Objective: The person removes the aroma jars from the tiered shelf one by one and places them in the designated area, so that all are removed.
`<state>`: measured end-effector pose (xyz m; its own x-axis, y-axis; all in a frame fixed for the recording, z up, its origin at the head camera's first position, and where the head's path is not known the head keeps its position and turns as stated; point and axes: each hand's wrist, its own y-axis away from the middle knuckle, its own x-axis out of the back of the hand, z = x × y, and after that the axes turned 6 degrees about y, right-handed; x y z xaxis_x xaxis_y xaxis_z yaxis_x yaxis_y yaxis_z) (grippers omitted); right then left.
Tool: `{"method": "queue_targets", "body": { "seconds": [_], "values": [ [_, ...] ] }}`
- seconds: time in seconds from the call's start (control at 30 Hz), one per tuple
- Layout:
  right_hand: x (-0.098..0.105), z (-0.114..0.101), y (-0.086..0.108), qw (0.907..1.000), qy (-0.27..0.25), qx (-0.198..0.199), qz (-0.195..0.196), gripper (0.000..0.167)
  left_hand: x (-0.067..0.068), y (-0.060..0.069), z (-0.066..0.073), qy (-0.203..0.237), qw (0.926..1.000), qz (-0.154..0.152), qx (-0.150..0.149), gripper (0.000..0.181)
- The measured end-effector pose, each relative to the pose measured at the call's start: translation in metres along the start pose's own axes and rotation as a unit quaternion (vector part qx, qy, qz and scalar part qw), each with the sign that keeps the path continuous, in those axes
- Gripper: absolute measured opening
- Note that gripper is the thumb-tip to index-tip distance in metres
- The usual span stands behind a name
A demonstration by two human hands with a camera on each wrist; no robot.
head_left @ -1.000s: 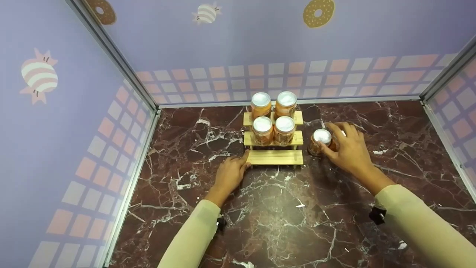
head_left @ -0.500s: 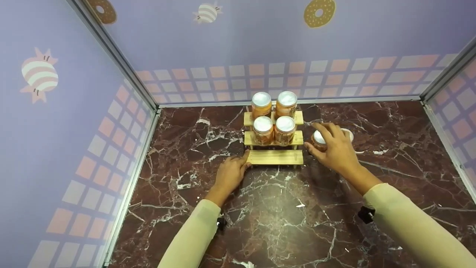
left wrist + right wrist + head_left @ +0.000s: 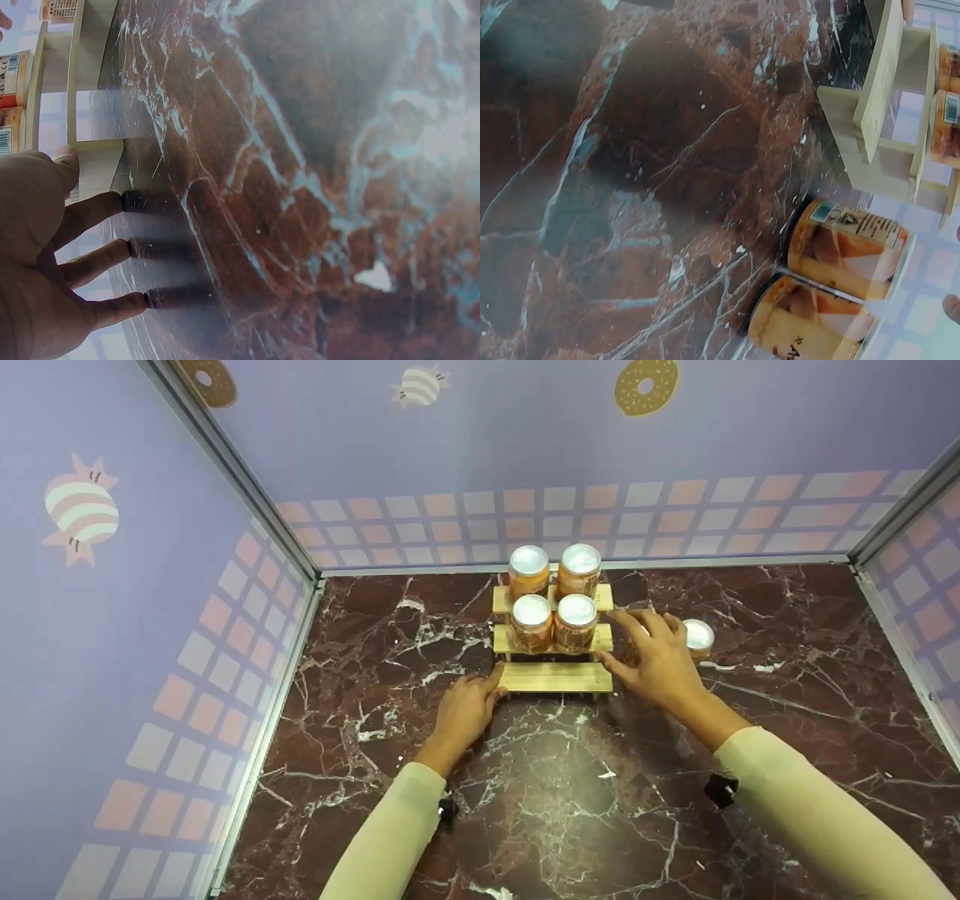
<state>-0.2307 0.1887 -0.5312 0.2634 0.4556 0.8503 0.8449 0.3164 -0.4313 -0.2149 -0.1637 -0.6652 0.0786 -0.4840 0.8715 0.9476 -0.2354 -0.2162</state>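
A three-tier wooden display rack [image 3: 556, 678] stands on the marble-patterned table. Silver-lidded orange cans stand upright in pairs on its upper tiers, among them a front can [image 3: 576, 624] and a back can [image 3: 529, 571]. The lowest tier is bare. My left hand [image 3: 463, 712] rests against the left end of that tier, its other fingers [image 3: 97, 262] stretched down to the table. My right hand [image 3: 660, 664] hovers over the table with spread fingers, close to the rack's right end. Beneath and beside it stand two cans, a nearer one [image 3: 847, 247] and another [image 3: 810, 319].
A purple back wall [image 3: 450, 450] with a checked border rises just behind the rack. Side panels, a left wall [image 3: 150, 660] and a right one, enclose the table [image 3: 570, 810]. Small white scraps lie on the tabletop.
My right hand has left the cans on the table and moved left toward the rack's right end, uncovering the right-hand can. My left hand has stayed at the rack's left end.
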Motion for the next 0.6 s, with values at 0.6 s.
{"method": "queue_targets", "body": {
  "seconds": [0.6],
  "values": [
    [-0.012, -0.014, -0.010, 0.9996, -0.017, 0.016, 0.016, 0.065, -0.005, -0.001, -0.003, -0.014, 0.9999, -0.001, 0.003, 0.055]
  ]
}}
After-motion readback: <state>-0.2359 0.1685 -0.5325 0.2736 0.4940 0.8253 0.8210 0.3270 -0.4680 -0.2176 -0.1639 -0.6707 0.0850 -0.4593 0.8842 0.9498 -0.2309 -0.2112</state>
